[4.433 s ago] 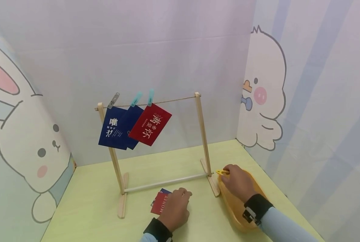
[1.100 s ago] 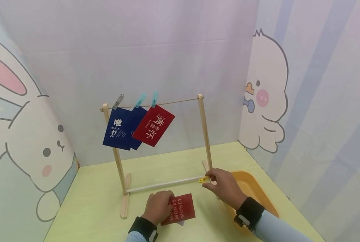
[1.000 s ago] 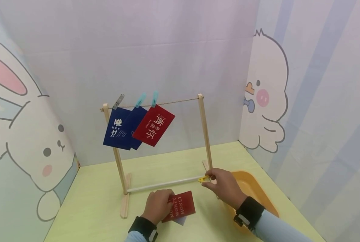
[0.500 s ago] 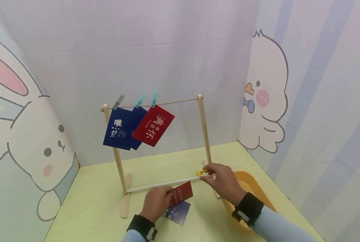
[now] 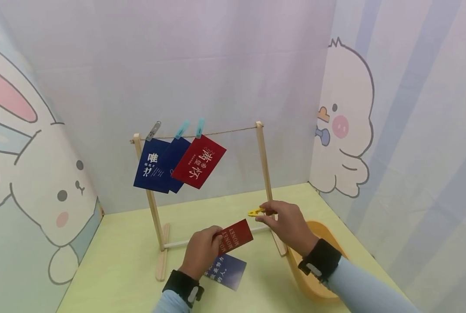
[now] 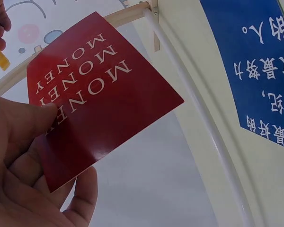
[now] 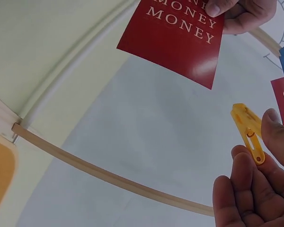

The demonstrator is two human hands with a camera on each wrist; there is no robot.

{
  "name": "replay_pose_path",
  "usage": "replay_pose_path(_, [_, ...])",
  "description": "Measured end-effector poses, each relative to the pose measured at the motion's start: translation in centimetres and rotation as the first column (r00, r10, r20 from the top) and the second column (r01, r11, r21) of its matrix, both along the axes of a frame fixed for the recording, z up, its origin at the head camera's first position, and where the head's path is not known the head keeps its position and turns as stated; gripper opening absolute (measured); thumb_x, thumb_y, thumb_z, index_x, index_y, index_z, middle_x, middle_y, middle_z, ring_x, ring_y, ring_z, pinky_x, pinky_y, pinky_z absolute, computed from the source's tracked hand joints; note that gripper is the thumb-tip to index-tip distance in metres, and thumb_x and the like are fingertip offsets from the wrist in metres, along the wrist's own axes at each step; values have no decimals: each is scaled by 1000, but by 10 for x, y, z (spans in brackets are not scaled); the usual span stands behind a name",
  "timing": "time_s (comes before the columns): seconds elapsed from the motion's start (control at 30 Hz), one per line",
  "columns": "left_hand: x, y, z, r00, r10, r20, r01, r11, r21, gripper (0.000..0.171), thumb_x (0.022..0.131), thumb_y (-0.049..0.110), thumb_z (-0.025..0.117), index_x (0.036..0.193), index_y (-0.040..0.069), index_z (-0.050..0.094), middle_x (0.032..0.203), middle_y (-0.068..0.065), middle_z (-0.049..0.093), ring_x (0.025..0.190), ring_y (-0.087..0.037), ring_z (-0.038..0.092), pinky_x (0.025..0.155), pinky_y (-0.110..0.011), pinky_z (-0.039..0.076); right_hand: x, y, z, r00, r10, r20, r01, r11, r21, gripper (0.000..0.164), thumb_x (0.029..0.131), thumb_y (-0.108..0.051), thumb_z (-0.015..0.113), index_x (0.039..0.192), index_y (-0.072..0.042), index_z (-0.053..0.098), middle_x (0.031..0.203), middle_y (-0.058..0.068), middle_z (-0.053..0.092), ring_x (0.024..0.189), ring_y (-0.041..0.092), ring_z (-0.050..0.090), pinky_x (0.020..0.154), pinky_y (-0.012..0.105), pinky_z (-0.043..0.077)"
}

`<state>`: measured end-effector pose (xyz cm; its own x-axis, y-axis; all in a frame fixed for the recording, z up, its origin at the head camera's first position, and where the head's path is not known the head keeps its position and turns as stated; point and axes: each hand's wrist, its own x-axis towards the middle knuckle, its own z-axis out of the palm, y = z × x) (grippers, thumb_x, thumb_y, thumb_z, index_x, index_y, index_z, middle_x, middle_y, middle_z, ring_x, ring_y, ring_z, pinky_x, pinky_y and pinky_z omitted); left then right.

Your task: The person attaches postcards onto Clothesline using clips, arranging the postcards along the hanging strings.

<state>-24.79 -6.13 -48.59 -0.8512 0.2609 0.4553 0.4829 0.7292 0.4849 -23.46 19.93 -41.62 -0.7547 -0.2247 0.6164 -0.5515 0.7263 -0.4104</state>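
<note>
My left hand (image 5: 201, 251) pinches a red card (image 6: 99, 99) printed with MONEY between thumb and fingers, lifted over the table. Below it a blue card (image 5: 226, 271) with white characters lies on the table, partly covered by that hand. My right hand (image 5: 289, 224) pinches a yellow clothespin (image 7: 248, 130) between thumb and fingertips, just right of and above the red card. Behind them, a twine line (image 5: 233, 131) runs between two wooden posts. Clipped to its left half hang two blue cards (image 5: 150, 169) and a red card (image 5: 199, 163), overlapping, under one grey clothespin (image 5: 153, 131) and two teal clothespins (image 5: 200, 128).
A yellow basket (image 5: 315, 289) stands at the right, partly under my right forearm. The rack's right post (image 5: 265, 165) rises behind my right hand, and a white rod (image 5: 178, 244) joins the posts low down. Printed curtains close off the back and sides.
My left hand has picked up the red card and raised it, uncovering the blue card beneath. My right hand has brought the yellow clothespin from over the basket leftward and up beside the red card.
</note>
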Motion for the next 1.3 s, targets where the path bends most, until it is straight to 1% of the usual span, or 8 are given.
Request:
replay_pose_path(0.1, [0, 0, 6, 1000, -11, -7, 11, 998, 54, 16, 89, 17, 67, 105, 16, 67, 90, 4, 68, 74, -5, 57, 65, -33, 56, -1, 0, 5, 1000, 11, -25, -11, 1000, 12, 32, 76, -29, 79, 102, -13, 69, 86, -8, 67, 78, 4, 56, 66, 31, 55])
replay_pose_path(0.2, [0, 1, 12, 1000, 3, -24, -1, 997, 81, 16, 89, 17, 66, 106, 14, 66, 91, 2, 68, 75, -6, 57, 66, -35, 56, -2, 0, 10, 999, 21, -44, -20, 999, 26, 32, 76, -29, 79, 102, -13, 68, 88, -5, 68, 78, 4, 56, 65, 32, 55])
replay_pose_path(0.33, [-3, 1, 18, 998, 25, -56, -19, 996, 92, 17, 90, 18, 65, 107, 13, 65, 94, 0, 68, 76, -8, 57, 67, -35, 56, -4, -2, 17, 996, 33, -77, -31, 999, 35, 33, 76, -29, 79, 103, -12, 68, 89, -3, 69, 78, 7, 57, 65, 34, 55])
replay_pose_path(0.57, [-9, 1, 27, 992, 22, -125, -9, 994, 105, 21, 90, 19, 65, 109, 11, 64, 95, 0, 68, 78, -9, 58, 67, -36, 57, -7, -6, 30, 990, 30, -139, -24, 999, 45, 31, 75, -26, 80, 101, -13, 68, 89, -6, 68, 75, 5, 54, 64, 32, 54])
replay_pose_path(0.67, [-11, 2, 32, 989, 26, -143, -11, 994, 104, 21, 90, 19, 65, 110, 11, 64, 95, -1, 68, 77, -9, 58, 67, -35, 57, -7, -6, 36, 988, 40, -150, -34, 998, 45, 32, 76, -27, 79, 102, -12, 68, 90, -5, 68, 75, 4, 52, 64, 32, 54])
replay_pose_path(0.9, [-11, 4, 43, 989, 42, -143, -21, 989, 146, 22, 90, 18, 65, 110, 11, 63, 96, -2, 68, 78, -11, 59, 68, -37, 57, -10, -6, 50, 983, 61, -176, -48, 996, 73, 32, 78, -31, 76, 103, -12, 69, 92, -7, 68, 75, 2, 52, 63, 29, 54])
replay_pose_path(1.1, [-16, 5, 52, 985, 59, -159, -31, 984, 176, 23, 90, 20, 64, 112, 11, 63, 97, -2, 67, 79, -11, 58, 70, -38, 57, -13, -8, 59, 971, 96, -220, -78, 993, 87, 31, 78, -28, 77, 102, -10, 69, 92, -1, 70, 78, 2, 54, 65, 30, 55])
replay_pose_path(1.3, [-22, 5, 66, 980, 56, -190, -16, 978, 207, 25, 91, 21, 64, 113, 10, 62, 100, -3, 68, 80, -12, 59, 71, -41, 57, -17, -10, 71, 963, 96, -250, -73, 992, 99, 31, 78, -28, 76, 102, -9, 68, 93, -2, 70, 79, 1, 55, 66, 28, 55])
